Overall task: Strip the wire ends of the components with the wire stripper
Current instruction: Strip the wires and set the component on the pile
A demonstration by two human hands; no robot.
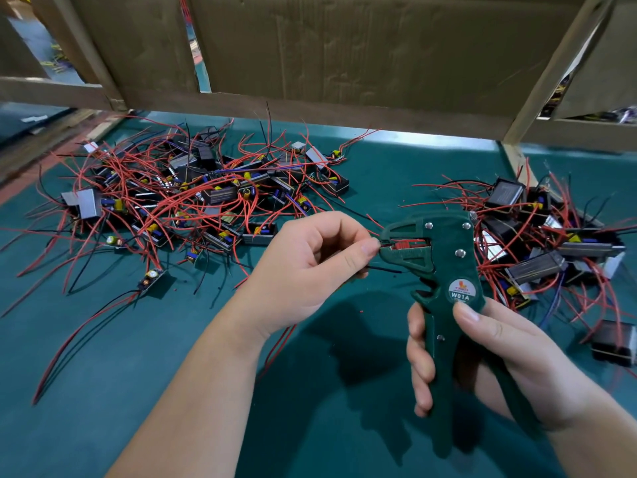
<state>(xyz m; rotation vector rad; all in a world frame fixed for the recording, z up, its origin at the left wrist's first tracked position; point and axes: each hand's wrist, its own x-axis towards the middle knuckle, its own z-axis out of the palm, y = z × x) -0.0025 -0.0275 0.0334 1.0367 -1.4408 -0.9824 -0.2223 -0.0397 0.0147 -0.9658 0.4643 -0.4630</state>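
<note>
Right hand [482,360]: closed around the handles of the green wire stripper [444,270], thumb laid up beside the round W01A label, fingers wrapped over the near handle.
Wire stripper: held upright above the green mat [138,391], near and right of centre, its head pointing left; a red insert shows inside the head.
Left hand [310,267]: pinched shut on a thin wire [382,269], thumb and forefinger tips right at the mouth of the stripper's head.
Wire: a red end goes into the head at the fingertips, and a dark lead pokes out just below, under the head. More red and black leads trail down from under the left wrist toward the near edge.
Held component: hidden by the left hand, so I cannot tell which unit the wire belongs to.
Left pile [193,194]: a large heap of small driver modules with red, black and a few blue leads, far left on the mat, well apart from the hands.
Right pile [537,250]: a smaller heap of the same modules, just behind and right of the stripper.
Stray modules: one bare board [151,279] lies alone near the left pile; another boxed unit [613,343] sits at the right edge.
Backdrop: cardboard panels [344,46] in a wooden frame stand along the far side.
</note>
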